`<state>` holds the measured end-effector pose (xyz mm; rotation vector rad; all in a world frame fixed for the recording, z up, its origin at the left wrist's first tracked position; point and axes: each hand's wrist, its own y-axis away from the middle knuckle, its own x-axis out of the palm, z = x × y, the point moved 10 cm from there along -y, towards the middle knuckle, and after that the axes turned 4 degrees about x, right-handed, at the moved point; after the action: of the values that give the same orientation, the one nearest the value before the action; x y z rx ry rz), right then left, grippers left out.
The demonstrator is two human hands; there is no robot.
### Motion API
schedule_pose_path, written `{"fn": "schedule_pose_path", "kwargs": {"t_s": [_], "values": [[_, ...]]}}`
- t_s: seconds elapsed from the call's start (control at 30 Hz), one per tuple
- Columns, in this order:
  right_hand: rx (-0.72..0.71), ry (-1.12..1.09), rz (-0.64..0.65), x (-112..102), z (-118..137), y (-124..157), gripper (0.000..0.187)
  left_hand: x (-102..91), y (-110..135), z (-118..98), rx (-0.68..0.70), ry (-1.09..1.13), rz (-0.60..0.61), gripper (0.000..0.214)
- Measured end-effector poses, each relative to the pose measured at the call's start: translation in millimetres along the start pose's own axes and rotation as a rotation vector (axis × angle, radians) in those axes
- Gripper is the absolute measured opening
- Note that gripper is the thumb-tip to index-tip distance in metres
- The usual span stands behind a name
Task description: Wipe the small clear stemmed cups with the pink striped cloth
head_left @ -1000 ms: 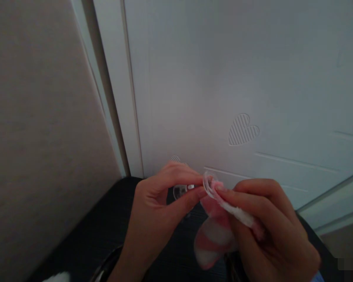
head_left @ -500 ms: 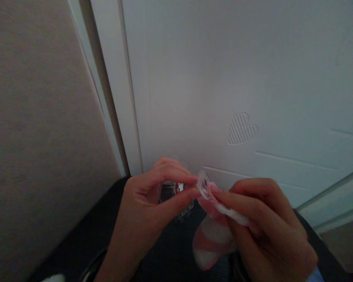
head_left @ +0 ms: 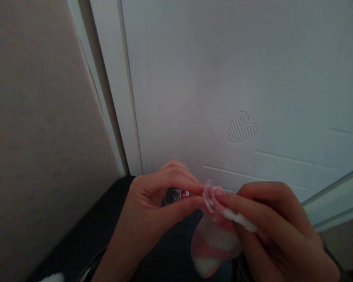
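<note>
A white door panel (head_left: 223, 78) with an embossed striped heart (head_left: 241, 128) fills the background; a beige wall (head_left: 41, 129) is seen at left, a dark surface (head_left: 106, 231) below. The left hand (head_left: 153, 199) is raised in front of the panel, thumb and forefinger pinched on the rim of a small clear plastic ring (head_left: 209, 194). The right hand (head_left: 270, 227) is closed on a pink-and-white striped baby sock (head_left: 213, 243), its white cuff pressed to the ring by the fingertips; the sock body hangs beneath, between both hands. A clear, glinting object (head_left: 176, 194) is partly hidden behind the left fingers; its identity cannot be told.

Risk, as judged: the ring is held at its edge only, so it could be twisted out and dropped onto the dark surface. The cuff could be slipped off if the right pinch is eased. Low light makes alignment hard to judge.
</note>
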<state>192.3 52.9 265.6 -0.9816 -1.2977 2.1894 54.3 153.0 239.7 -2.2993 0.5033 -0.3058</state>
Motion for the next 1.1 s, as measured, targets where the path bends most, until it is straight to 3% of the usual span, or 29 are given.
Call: {"fn": "schedule_pose_path", "kwargs": {"t_s": [0.17, 0.4, 0.5, 0.57, 0.6, 0.97, 1.1], "values": [[-0.009, 0.001, -0.016, 0, 0, -3, 0.037, 4.6, 0, 0, -0.034, -0.049, 0.044, 0.008], [-0.087, -0.002, 0.095, 3, 5, -4, 0.036, -6.6, 0, 5, -0.05, 0.007, -0.033, 0.012], [-0.107, 0.034, 0.037, 4, 9, -1, 0.031, -7.8, 0, 6, -0.056, 0.063, -0.043, 0.012], [0.06, 0.048, -0.135, -7, -5, 1, 0.031, -6.4, 0, 6, -0.056, 0.095, -0.037, 0.012], [0.094, 0.049, -0.16, -7, -7, 2, 0.03, -5.5, 0, 6, -0.058, 0.109, -0.033, 0.011], [-0.109, 0.079, 0.016, 0, 6, 0, 0.03, -4.4, 0, 11, -0.091, 0.117, -0.047, 0.013], [0.004, 0.095, -0.065, -5, -1, 1, 0.016, -4.0, -1, 9, -0.084, 0.069, -0.047, 0.013]]}}
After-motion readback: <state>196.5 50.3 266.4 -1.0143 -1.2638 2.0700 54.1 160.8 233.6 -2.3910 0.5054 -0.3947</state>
